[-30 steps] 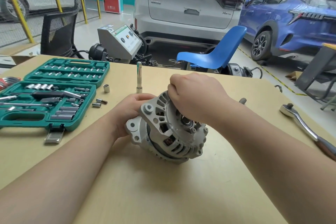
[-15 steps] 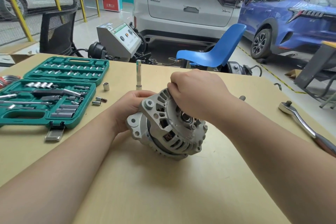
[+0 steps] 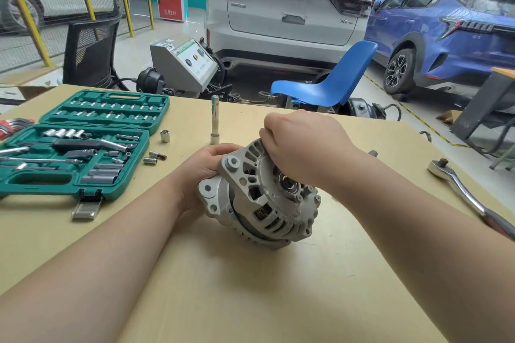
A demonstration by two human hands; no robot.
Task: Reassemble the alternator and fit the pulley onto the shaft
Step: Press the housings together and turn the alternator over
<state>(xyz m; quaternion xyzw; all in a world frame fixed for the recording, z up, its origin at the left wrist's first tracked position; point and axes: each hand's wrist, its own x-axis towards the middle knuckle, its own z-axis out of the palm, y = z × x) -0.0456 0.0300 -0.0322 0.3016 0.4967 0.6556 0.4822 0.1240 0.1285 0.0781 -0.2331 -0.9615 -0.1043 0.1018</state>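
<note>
You grip the alternator (image 3: 259, 198) tilted on the table (image 3: 250, 301) — left hand (image 3: 203, 167) clutching its back, right hand (image 3: 301, 145) curled over the top rim — likely seating the housings; the pulley comes next, unseen here.

Bright even daylight, wide-angle edge distortion

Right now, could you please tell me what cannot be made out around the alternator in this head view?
- Pulley: none visible anywhere in the head view.
- Alternator shaft end: the right hand covers part of the bearing face.
- Left hand fingers: hidden behind the housing, so its grip is only partly seen.
- Ratchet handle: cut off by the right edge.
- Socket set size markings: too small.
</note>
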